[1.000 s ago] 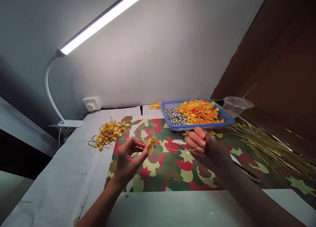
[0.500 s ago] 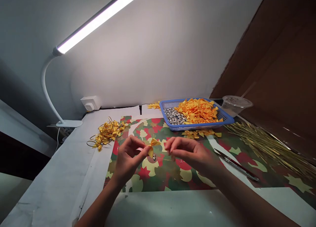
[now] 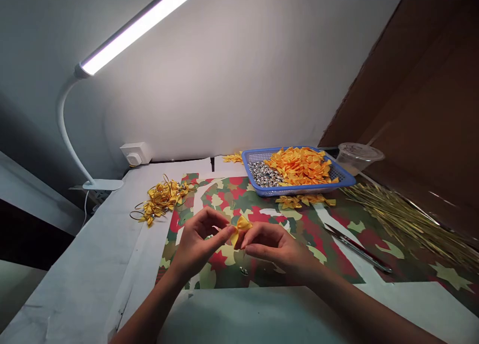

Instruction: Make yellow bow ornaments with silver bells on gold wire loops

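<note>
"What are the hands doing?"

"The left hand (image 3: 200,242) and right hand (image 3: 279,249) meet above a camouflage-print paper mat (image 3: 224,199), their fingers (image 3: 228,229) pinching a small yellow satin bow (image 3: 240,228) from 2 sides."

"What's around them?"

"A blue plastic basket (image 3: 299,191) of orange ribbon bows (image 3: 301,165) and silver bells (image 3: 262,174) sits near the far edge of the white bench (image 3: 123,234). A heap of gold bows on wire loops (image 3: 162,199) lies toward its left edge. A single silver bell (image 3: 244,270) rests on the mat below the hands."
</note>
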{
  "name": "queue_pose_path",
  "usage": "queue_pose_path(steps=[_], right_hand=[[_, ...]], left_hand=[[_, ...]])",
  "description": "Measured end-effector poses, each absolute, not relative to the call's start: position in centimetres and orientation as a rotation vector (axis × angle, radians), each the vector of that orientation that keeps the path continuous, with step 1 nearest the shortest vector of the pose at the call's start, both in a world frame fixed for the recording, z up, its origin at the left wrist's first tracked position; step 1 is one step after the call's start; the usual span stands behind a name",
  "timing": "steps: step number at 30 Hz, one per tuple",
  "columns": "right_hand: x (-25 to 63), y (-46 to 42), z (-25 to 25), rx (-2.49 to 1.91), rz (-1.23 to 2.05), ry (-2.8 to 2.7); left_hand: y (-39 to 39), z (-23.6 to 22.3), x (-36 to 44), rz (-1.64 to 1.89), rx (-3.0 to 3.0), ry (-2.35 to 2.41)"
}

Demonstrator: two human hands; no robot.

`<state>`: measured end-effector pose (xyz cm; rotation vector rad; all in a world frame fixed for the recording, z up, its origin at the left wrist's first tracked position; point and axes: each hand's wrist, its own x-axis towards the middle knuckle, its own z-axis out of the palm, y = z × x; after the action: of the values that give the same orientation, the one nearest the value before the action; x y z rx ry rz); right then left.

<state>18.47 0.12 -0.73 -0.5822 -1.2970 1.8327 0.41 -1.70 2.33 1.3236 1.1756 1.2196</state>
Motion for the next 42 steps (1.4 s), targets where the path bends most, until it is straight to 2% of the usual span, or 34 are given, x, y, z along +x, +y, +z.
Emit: queue_pose_path(steps=[10, 22, 42], right_hand=[[18.1, -0.12, -0.34, -0.724, 1.604, -1.307], [18.29, -0.19, -0.87, -0.674, 1.338, -1.415], [18.25, 0.04, -0.73, -0.767, 1.66, -1.251]], left_hand=[[-1.75, 2.12, 0.36, 1.158, 1.318, 1.108], [-1.51, 2.49, 0.41, 1.062, 1.307, 1.112], [-0.86, 2.32, -0.05, 0.9, 0.976, 1.115]])
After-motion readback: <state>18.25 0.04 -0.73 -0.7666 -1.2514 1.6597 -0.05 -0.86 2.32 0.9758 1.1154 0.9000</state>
